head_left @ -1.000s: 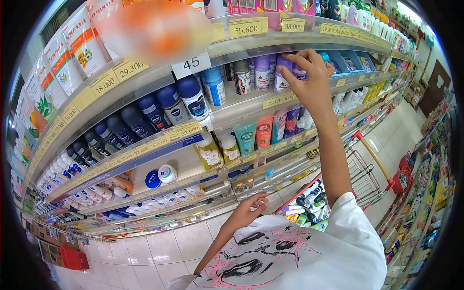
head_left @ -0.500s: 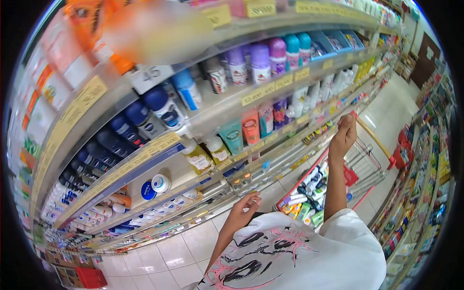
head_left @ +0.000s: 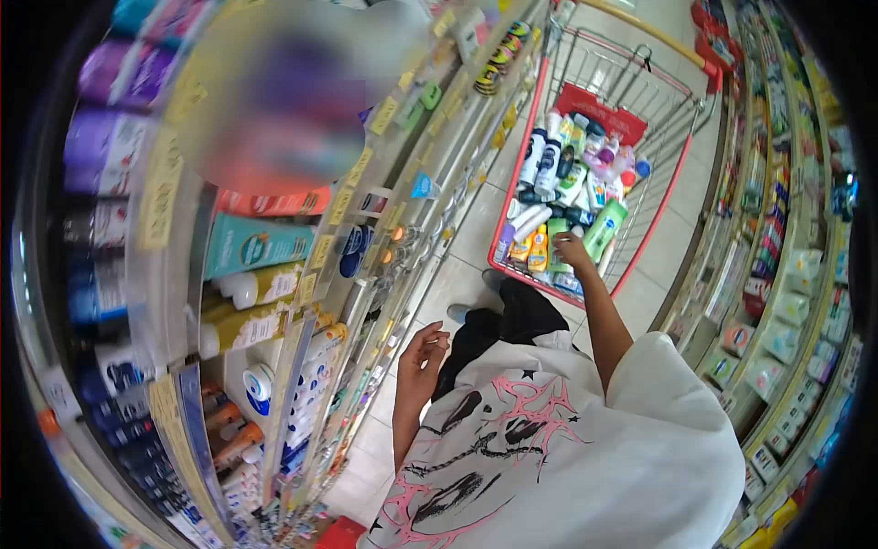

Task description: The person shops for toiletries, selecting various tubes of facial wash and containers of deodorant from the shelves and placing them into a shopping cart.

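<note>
My right hand (head_left: 572, 251) is over the near end of the shopping cart (head_left: 688, 174), close to a green bottle (head_left: 605, 229) and some orange-labelled bottles (head_left: 530, 249). Its fingers are bent, and whether they touch or grip anything is too small to tell. Several bottles and tubes lie heaped in the cart, white and dark ones (head_left: 547, 165) among them. Between the shelves and my body, my left hand (head_left: 423, 360) hangs with loosely curved, slightly parted fingers and holds nothing.
Shelves on the left carry a teal tube (head_left: 258, 245), purple-capped bottles (head_left: 91, 151) and a round white-and-blue jar (head_left: 259, 382). Packed shelves (head_left: 786, 311) line the right side. The cart's yellow handle (head_left: 654, 32) is at the far end. A blurred patch covers the upper left.
The view has turned down and toward the cart, which now shows more fully. My right hand has gone from raised near the cart's handle to low over its contents. My left hand remains empty.
</note>
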`<action>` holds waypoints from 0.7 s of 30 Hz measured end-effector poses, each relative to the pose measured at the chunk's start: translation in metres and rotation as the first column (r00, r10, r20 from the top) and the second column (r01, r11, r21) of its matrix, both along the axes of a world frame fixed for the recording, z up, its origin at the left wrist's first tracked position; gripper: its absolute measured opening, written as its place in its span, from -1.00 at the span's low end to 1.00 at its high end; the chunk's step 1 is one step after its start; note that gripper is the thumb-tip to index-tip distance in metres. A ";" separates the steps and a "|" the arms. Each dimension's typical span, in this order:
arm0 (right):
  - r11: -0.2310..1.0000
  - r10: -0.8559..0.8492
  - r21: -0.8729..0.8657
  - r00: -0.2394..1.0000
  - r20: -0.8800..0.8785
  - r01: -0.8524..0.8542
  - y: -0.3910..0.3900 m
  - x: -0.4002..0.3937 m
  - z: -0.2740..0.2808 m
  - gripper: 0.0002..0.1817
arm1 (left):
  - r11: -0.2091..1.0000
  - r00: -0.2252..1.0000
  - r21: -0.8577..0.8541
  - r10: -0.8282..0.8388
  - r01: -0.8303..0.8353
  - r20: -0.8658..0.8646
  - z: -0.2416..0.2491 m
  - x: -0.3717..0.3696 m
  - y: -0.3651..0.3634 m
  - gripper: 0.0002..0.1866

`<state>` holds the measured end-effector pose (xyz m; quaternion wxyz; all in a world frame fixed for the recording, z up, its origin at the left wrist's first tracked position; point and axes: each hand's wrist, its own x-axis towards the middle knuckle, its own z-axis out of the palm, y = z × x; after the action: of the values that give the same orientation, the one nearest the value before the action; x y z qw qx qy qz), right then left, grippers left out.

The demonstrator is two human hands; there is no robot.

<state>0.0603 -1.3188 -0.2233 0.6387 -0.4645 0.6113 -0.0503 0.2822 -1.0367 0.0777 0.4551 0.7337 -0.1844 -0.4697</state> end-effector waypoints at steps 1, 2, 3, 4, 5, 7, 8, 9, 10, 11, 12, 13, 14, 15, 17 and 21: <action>0.998 0.011 0.063 1.000 -0.011 -0.011 0.013 0.004 -0.023 -0.57 | 0.999 1.000 0.037 0.002 -0.002 0.001 -0.003 0.001 0.002 -0.65; 0.998 0.060 -0.005 0.996 -0.061 -0.060 0.024 0.011 -0.052 -0.55 | 0.998 1.000 0.066 0.002 -0.003 0.004 -0.004 0.002 0.003 -0.66; 0.991 0.112 -0.066 0.987 -0.114 -0.120 0.032 0.021 -0.074 -0.53 | 0.996 1.000 0.086 -0.008 0.008 -0.006 -0.006 0.005 0.007 -0.66; 0.974 0.124 -0.171 0.982 -0.139 -0.147 0.035 0.036 -0.072 -0.47 | 0.996 1.000 0.094 0.002 -0.003 0.016 -0.009 0.007 0.013 -0.66; 0.945 0.137 -0.275 0.977 -0.162 -0.178 0.040 0.056 -0.060 -0.40 | 0.995 0.999 0.102 0.013 -0.017 0.041 -0.010 0.009 0.019 -0.66; 0.940 0.006 -0.333 0.980 -0.197 -0.073 0.048 0.094 -0.013 -0.22 | 0.991 0.999 0.125 0.034 -0.039 0.038 -0.007 0.010 0.025 -0.66; 0.942 0.001 -0.327 0.980 -0.199 -0.067 0.052 0.107 -0.001 -0.22 | 0.991 0.998 0.114 0.062 -0.063 0.016 -0.008 0.009 0.031 -0.66; 0.920 0.052 -0.356 0.953 -0.297 -0.162 0.054 0.117 0.006 -0.19 | 0.991 0.996 0.101 0.089 -0.088 -0.007 -0.010 0.008 0.038 -0.66; 0.890 0.098 -0.377 0.913 -0.395 -0.258 0.057 0.124 0.013 -0.15 | 0.990 0.996 0.112 0.088 -0.088 0.005 -0.012 0.006 0.043 -0.66; 0.888 0.093 -0.382 0.912 -0.400 -0.258 0.058 0.127 0.015 -0.15 | 0.991 0.996 0.105 0.086 -0.085 0.000 -0.014 0.006 0.048 -0.66; 0.890 0.172 -0.332 0.904 -0.392 -0.313 0.055 0.128 0.018 -0.19 | 0.991 0.997 0.109 0.083 -0.083 0.009 -0.016 0.005 0.052 -0.66; 0.882 0.259 -0.280 0.887 -0.382 -0.378 0.052 0.129 0.021 -0.23 | 0.989 0.996 0.114 0.091 -0.092 0.017 -0.020 0.002 0.057 -0.66; 0.855 0.303 -0.283 0.861 -0.410 -0.435 0.053 0.131 0.026 -0.32 | 0.995 0.996 0.064 0.080 -0.083 0.034 -0.025 0.001 0.063 -0.65; 0.839 0.324 -0.289 0.850 -0.415 -0.461 0.054 0.129 0.023 -0.32 | 0.988 0.996 0.132 0.085 -0.085 0.009 -0.013 -0.001 0.057 -0.64; 0.791 0.331 -0.368 0.847 -0.415 -0.489 0.049 0.122 0.023 -0.38 | 0.990 0.993 0.075 0.119 -0.119 0.015 -0.015 -0.006 0.061 -0.64; 0.718 0.352 -0.583 0.921 -0.165 -0.379 0.046 0.080 0.076 -0.48 | 0.991 0.991 -0.034 0.133 -0.132 0.031 -0.021 -0.011 0.067 -0.65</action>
<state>0.1403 -1.2730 -0.1473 0.4407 -0.7560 0.4721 -0.1060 0.2708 -0.9701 0.0567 0.4937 0.7448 -0.1504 -0.4231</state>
